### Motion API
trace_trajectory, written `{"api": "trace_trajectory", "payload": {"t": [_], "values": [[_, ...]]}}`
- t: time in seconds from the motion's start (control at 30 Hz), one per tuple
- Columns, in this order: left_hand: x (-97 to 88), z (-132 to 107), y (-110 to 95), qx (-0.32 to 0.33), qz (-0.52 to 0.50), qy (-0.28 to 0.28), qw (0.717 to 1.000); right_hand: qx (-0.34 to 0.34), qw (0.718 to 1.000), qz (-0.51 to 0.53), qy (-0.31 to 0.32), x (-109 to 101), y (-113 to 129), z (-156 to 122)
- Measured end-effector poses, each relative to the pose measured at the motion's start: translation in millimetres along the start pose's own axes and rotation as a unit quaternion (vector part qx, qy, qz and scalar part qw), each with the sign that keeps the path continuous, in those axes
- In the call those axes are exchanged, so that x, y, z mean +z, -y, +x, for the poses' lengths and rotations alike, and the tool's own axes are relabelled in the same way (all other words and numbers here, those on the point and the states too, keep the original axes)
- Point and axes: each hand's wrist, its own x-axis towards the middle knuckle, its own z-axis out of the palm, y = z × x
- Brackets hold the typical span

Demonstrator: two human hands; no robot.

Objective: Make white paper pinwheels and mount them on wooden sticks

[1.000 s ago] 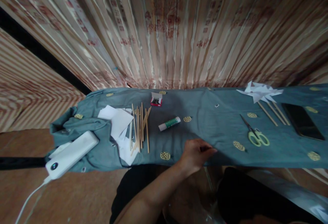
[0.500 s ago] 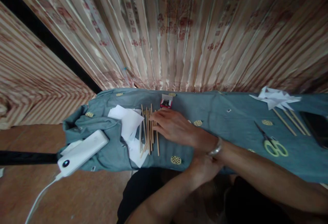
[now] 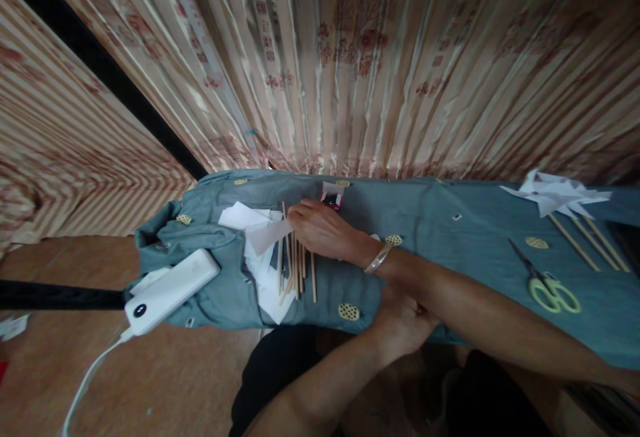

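A head-worn view looks down on a narrow worktop draped in a blue-green cloth [image 3: 450,237], set against a striped curtain [image 3: 350,57].

The right hand [image 3: 325,230], with a metal bracelet [image 3: 377,260] at the wrist, is stretched across the body to the left part of the worktop. Its fingers are drawn together on the edge of a white paper sheet [image 3: 267,235], which looks to be pinched between thumb and fingertips and raised slightly above a row of wooden sticks [image 3: 296,270]. Beneath and beside the sheet, a loose pile of white paper [image 3: 263,287] is spread.

The left hand [image 3: 405,320] is rested at the near edge of the worktop, partly covered by the right forearm. Whether it is open or closed cannot be told, and nothing is seen in it.

The sheet is judged very light, thin and limp, so it is easily creased or torn. It is best taken at a corner or free edge with a gentle pinch. The sticks are judged light and stiff, and likely to roll.

A small red box [image 3: 333,197] is placed just beyond the right hand. A white power bank [image 3: 173,290] with its cable [image 3: 90,377] is laid at the far left. Green-handled scissors [image 3: 553,290] and paper pinwheels [image 3: 555,193] are kept well apart on the right.
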Motion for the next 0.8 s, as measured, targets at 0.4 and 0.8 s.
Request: {"api": "trace_trajectory", "payload": {"t": [0.4,0.8], "values": [[-9.1,3.7,-11.1,0.090,0.169,-0.009,0.981,0.415,0.866,-0.104,-0.258,-91.9,-24.6,-231.3],[-35.5,-0.4,-0.3,0.332,0.478,-0.057,0.811,0.233,0.961,-0.124,-0.083,-34.7,42.6,-289.7]]}}
